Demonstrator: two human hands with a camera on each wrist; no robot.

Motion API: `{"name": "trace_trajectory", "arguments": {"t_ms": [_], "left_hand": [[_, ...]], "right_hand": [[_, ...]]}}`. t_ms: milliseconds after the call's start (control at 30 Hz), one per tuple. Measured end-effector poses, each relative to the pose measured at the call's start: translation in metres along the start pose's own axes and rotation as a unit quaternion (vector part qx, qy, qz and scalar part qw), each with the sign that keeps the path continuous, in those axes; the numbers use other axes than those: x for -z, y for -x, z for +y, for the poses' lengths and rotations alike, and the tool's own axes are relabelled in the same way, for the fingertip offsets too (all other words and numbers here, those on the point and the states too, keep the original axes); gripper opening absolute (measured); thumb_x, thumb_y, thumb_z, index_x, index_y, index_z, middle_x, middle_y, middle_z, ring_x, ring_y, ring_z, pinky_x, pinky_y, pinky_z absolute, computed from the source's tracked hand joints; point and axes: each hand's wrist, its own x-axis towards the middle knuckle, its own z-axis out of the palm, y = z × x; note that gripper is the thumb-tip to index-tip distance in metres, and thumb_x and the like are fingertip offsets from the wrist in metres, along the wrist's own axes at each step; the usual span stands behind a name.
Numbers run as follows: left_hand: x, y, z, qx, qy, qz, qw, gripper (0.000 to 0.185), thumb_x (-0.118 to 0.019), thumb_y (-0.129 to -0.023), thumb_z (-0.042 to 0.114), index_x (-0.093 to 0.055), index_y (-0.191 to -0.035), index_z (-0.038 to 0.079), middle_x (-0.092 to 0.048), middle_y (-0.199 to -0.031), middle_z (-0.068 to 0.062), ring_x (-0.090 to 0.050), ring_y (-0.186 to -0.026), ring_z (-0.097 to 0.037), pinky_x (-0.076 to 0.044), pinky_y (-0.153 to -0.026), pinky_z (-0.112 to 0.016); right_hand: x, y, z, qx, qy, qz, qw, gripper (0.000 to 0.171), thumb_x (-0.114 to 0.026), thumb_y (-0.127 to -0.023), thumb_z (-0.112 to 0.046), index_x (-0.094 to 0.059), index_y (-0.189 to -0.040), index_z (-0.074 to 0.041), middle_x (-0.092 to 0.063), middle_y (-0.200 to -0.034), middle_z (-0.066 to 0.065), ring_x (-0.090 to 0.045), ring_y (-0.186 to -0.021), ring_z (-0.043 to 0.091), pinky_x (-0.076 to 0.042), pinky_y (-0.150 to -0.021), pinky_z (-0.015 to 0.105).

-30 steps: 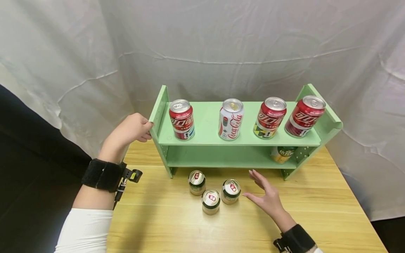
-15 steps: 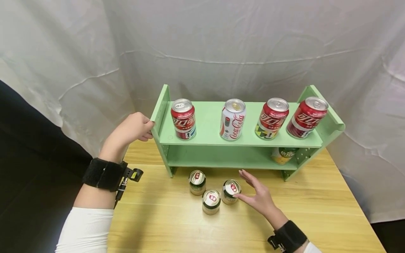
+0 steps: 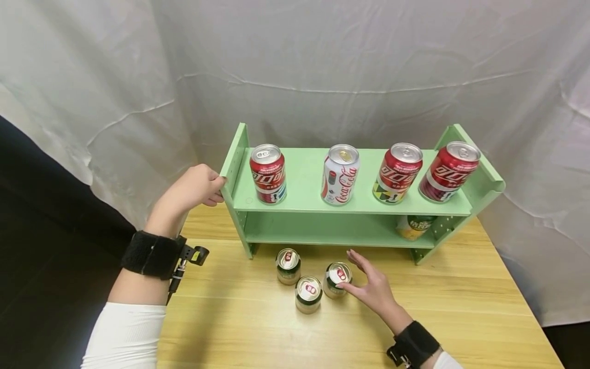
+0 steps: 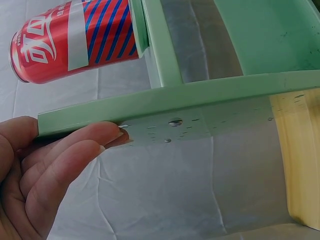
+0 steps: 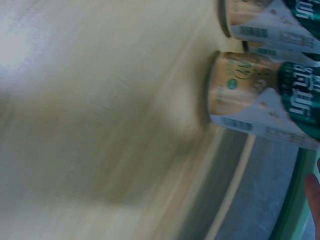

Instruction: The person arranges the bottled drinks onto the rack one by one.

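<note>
My left hand (image 3: 195, 187) grips the left side panel of a green two-tier shelf (image 3: 297, 205); the left wrist view shows fingers (image 4: 65, 167) along the panel's outer face. Three small green-and-gold cans stand upright on the table before the shelf. Beside the rightmost small can (image 3: 338, 271) is my right hand (image 3: 374, 291), its thumb and fingers spread apart; the thumb overlaps the can's edge from above, and contact cannot be told. The right wrist view shows that can (image 5: 265, 97) lettered in white on green, with a fingertip (image 5: 312, 192) at the edge.
Along the top tier stand a left red cola can (image 3: 268, 174), a white cola can (image 3: 340, 174) and two more red ones at right. A green-and-yellow can (image 3: 415, 226) sits on the lower tier. The wooden table (image 3: 258, 333) ends at right; grey cloth (image 3: 341, 66) hangs behind.
My right hand has moved left to the rightmost small can, its thumb now overlapping the can's edge in the head view. The left hand stays on the shelf panel; the cans stay put.
</note>
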Motion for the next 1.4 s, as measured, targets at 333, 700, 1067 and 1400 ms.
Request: {"name": "trace_trajectory", "arguments": {"t_ms": [333,700,1067,1400], "left_hand": [[0.0,-0.002,0.004,-0.002,-0.001,0.003,1.0,0.038,-0.037,-0.096,0.013,-0.06,-0.108,-0.015,-0.066,-0.101,-0.03,-0.07,-0.083,-0.03,-0.06,-0.074,-0.039],[0.0,-0.001,0.003,-0.002,0.0,0.006,1.0,0.039,-0.037,-0.097,0.014,-0.059,-0.109,-0.015,-0.066,-0.102,-0.03,-0.07,-0.083,-0.03,-0.06,-0.074,-0.039],[-0.002,0.0,0.001,0.006,-0.003,0.004,1.0,0.036,-0.037,-0.096,0.014,-0.063,-0.101,-0.011,-0.065,-0.104,-0.03,-0.07,-0.086,-0.031,-0.06,-0.076,-0.039],[-0.001,0.001,0.001,0.007,0.004,0.007,0.9999,0.036,-0.037,-0.096,0.013,-0.063,-0.098,-0.011,-0.065,-0.104,-0.03,-0.07,-0.087,-0.032,-0.06,-0.075,-0.038]], "right_hand": [[-0.014,0.014,0.008,-0.03,0.013,-0.002,0.999,0.094,-0.09,-0.053,-0.026,-0.048,-0.131,0.005,-0.062,-0.123,0.016,-0.063,-0.104,0.031,-0.049,-0.09,0.015],[-0.022,0.017,0.007,-0.093,0.037,-0.038,0.994,0.102,-0.091,-0.051,-0.027,-0.042,-0.137,-0.001,-0.059,-0.128,0.015,-0.069,-0.086,0.027,-0.059,-0.071,0.037],[-0.038,0.023,0.01,-0.22,-0.072,-0.089,0.969,0.102,-0.091,-0.055,-0.019,-0.037,-0.14,-0.003,-0.052,-0.13,0.025,-0.054,-0.116,0.041,-0.043,-0.1,0.057],[-0.042,0.024,0.01,-0.212,-0.07,-0.067,0.973,0.094,-0.091,-0.055,-0.02,-0.042,-0.133,0.001,-0.059,-0.119,0.023,-0.059,-0.109,0.039,-0.048,-0.094,0.055]]}}
